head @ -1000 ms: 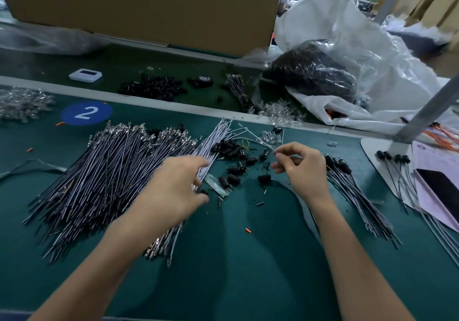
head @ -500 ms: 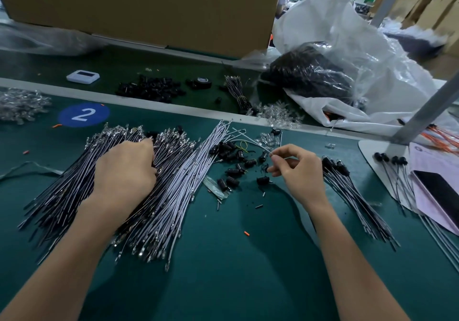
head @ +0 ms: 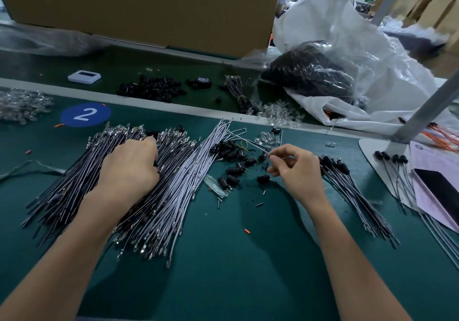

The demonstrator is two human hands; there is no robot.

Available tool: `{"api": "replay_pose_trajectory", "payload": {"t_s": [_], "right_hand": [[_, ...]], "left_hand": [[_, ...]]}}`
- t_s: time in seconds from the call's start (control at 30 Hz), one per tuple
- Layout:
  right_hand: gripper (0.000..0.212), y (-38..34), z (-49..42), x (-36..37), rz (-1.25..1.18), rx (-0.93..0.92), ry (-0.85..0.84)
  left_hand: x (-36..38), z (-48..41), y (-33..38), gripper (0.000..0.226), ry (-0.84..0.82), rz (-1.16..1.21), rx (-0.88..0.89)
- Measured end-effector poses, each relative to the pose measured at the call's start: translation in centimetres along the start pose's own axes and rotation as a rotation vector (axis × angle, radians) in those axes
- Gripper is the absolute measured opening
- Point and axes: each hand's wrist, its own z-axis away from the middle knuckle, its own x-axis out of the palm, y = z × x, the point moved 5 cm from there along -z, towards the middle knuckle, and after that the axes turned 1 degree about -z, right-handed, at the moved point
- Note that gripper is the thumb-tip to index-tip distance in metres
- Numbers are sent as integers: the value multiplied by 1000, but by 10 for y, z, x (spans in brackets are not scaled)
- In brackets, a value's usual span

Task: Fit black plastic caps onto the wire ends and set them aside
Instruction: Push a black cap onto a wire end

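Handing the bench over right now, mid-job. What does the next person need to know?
Left hand: fingers curled into the uncapped wire pile; whether it holds one is hidden.
Right hand: pinches a single wire, no cap visible on it.
Loose black caps lie between the hands.
Done: capped wires lie right of the right hand.
Left: cap the held wire, then the large pile.

even overhead light, bent edges

bright, soft light falls from above on the green desk [head: 248, 283]. dark, blurry-edged shadows lie on it beside the right hand [head: 298, 171]. the plastic bag [head: 372, 55] throws white glare. straight lines bow toward the frame edges, and the far room at top right looks soft and smeared.
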Motion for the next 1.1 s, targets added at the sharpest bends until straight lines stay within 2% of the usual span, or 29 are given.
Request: {"api": "replay_pose_trajectory", "payload": {"t_s": [0.13,0.27,0.33,0.43,0.57,0.7,0.83,0.93,1.1], "right_hand": [[12,2,0,0,-18,19,6],[16,-1,1,-3,-126,28,48],[15,-7,1,-5,-237,-3,65],[14,-17,5,-8,-328,-92,82],[10,-26,9,-6,-169,-186,62],[9,-25,11,8,-71,-147,-126],[14,-22,9,12,-171,-73,-195],[18,-18,8,13,-229,-29,-227],[25,-9,2,-1,-219,21,-68]], "left_hand": [[-2,0,0,11,5,46,-17],[-19,3,8,12,122,11,6],[-30,6,27,14,130,32,108],[-32,14,70,13,61,79,365],[-19,24,122,18,-9,85,655],[-14,19,141,19,6,240,796],[-11,12,134,18,43,543,782],[-11,7,127,17,83,666,706],[-19,-1,103,17,210,930,470]]}}
